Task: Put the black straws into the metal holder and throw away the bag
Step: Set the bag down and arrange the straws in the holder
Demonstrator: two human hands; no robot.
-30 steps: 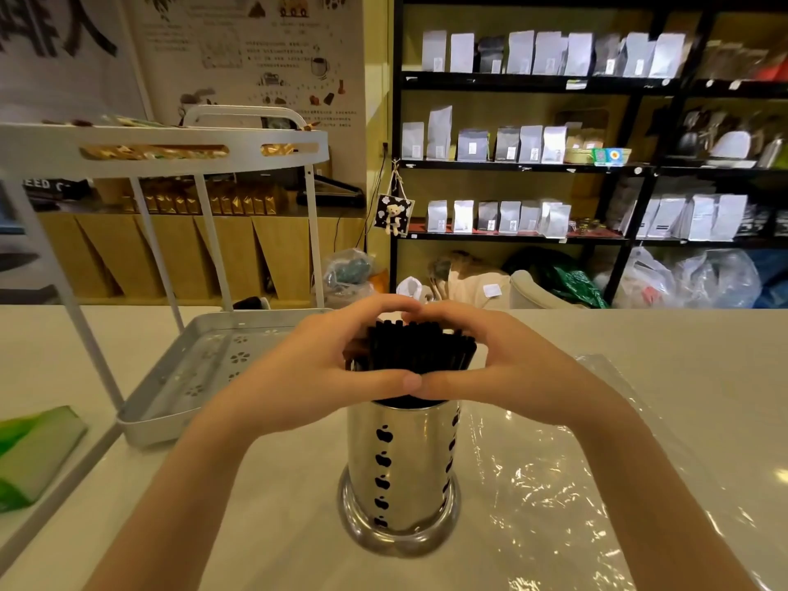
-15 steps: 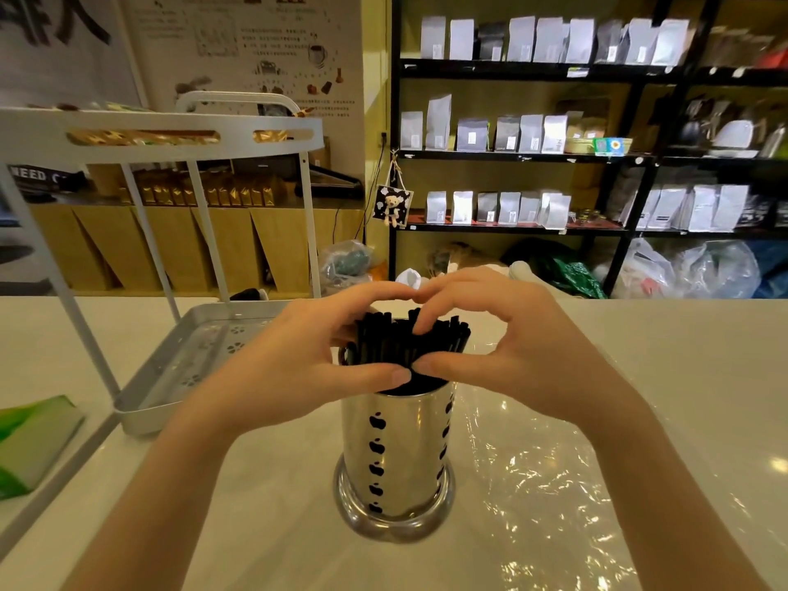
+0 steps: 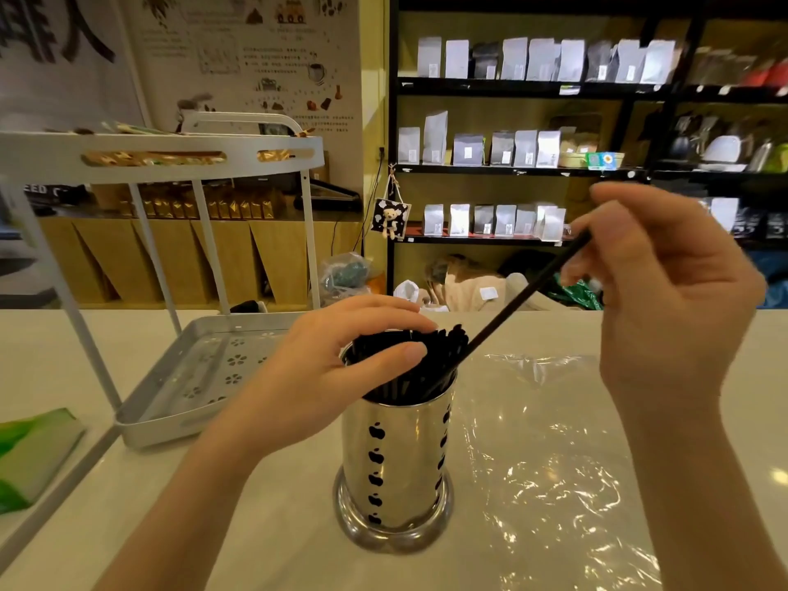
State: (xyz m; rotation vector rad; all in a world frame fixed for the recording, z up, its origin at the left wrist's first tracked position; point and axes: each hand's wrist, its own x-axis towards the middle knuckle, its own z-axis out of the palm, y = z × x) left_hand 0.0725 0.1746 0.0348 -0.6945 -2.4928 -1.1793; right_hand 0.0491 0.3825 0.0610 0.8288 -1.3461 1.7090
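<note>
Black straws (image 3: 409,360) fill my upright metal holder (image 3: 394,467); one straw (image 3: 524,298) slants out; the clear bag (image 3: 550,462) lies flat beside it.

One head-worn wide-angle view only, so no second view shares anything. It looks forward and slightly down from above and behind the grip of the right hand (image 3: 665,292) on a single straw (image 3: 524,298), close enough that both forearms run out of the bottom edge. The left hand (image 3: 337,368) and the metal holder (image 3: 396,462) sit below and left of that grip; shelves (image 3: 533,87) stand far beyond it, bowed by the lens
</note>
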